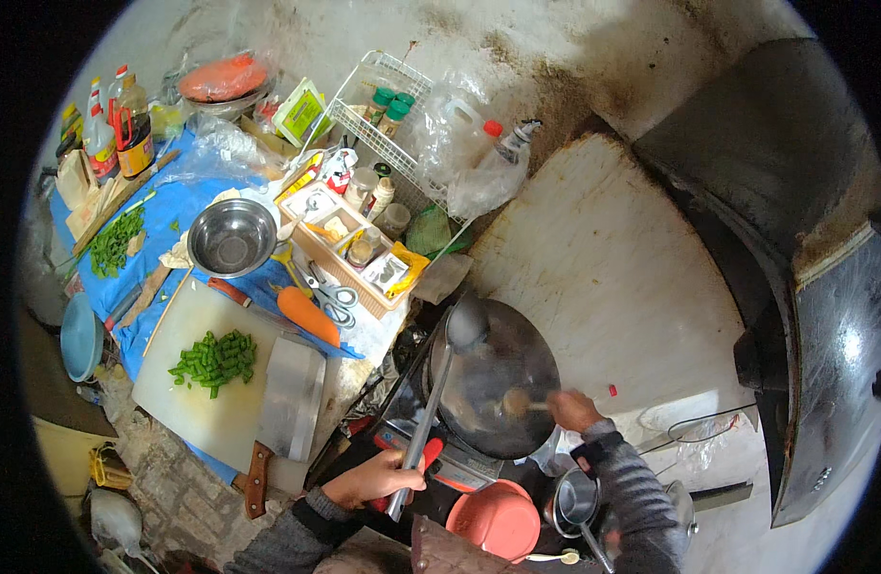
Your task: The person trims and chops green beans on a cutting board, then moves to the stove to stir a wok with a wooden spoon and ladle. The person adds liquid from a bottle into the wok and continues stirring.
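My left hand grips the long handle of a metal ladle. The ladle's bowl hangs over the far left rim of a dark wok. A red handle-like part shows just behind that hand; whether the fingers touch it I cannot tell. Over the wok's right side, my right hand holds a short light handle. Its rounded brown end is blurred inside the wok, so the utensil's exact kind is unclear. The wok rests over a stove, and haze blurs its inside.
Chopped green vegetables and a cleaver lie on a white cutting board. Behind are a carrot, scissors, a steel bowl and a seasoning box. A pink basin and small saucepan sit nearer me.
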Demonstrator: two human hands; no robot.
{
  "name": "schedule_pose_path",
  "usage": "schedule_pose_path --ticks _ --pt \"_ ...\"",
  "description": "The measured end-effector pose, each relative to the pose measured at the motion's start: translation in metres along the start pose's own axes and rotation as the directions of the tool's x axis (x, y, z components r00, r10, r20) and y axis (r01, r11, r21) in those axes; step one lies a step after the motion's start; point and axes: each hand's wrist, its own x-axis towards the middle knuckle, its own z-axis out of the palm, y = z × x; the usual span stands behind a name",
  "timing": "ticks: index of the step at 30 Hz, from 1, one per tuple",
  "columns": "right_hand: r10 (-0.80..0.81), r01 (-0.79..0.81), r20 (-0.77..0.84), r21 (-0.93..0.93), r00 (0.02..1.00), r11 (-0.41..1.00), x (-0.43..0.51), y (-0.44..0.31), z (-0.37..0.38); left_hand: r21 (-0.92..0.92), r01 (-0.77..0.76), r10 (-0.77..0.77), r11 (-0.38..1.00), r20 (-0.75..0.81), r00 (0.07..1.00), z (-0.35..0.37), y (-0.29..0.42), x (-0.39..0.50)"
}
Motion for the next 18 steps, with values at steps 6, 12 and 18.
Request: schedule_pose_path --ticks 6,12,18 --pt "-0.044 0.120 -0.206 0.373 0.978 0.920 0.094 -0.053 0.024 -0.016 -0.011 0.011 1.000 -0.041 0.999 0.003 0.001 -0.002" --pt "-0.477 0.236 0.116 0.754 0.871 0.613 0.007 -0.046 0.029 -0.004 -0.020 0.020 1.000 -0.068 0.997 -0.002 -0.002 -0.003" --pt "0.087 -0.090 -0.028 -0.114 0.996 0.989 -0.001 0.000 0.001 -0.109 -0.027 0.020 0.994 -0.065 0.998 -0.002 -0.002 -0.009"
